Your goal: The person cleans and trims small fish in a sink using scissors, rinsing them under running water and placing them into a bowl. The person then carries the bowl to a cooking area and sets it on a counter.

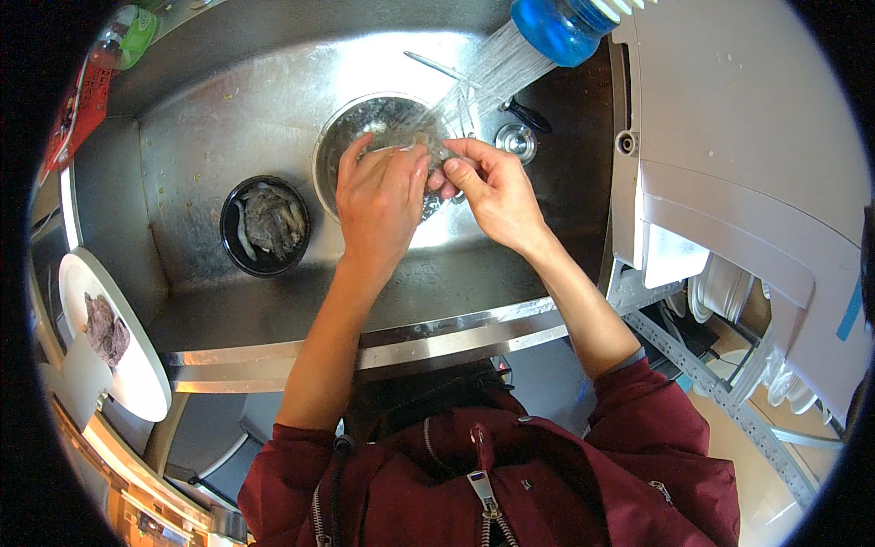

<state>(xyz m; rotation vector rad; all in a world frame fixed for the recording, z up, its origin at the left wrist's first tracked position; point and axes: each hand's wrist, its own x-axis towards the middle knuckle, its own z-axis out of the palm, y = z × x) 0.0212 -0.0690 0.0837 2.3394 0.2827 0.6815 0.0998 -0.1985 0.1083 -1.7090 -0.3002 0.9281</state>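
Note:
Water sprays down from a blue shower head (564,31) onto my two hands, which meet over a round metal bowl (329,147) in the sink. My left hand (384,188) has its fingers bent above the bowl, back of the hand upwards. Thumb and forefinger of my right hand (497,195) pinch close together beside it. A greyish wet thing (432,145) shows between the hands; spray and fingers hide most of it. To the left, a black bowl (225,229) holds several grey, wet pieces that look like shrimp or similar seafood (270,219).
A small glass or clear dish (516,142) and a black-handled utensil (530,116) lie right of the metal bowl. A white cutting board (147,372) with a dark purplish lump (106,330) is at left. The steel sink's front edge (410,349) runs below my forearms.

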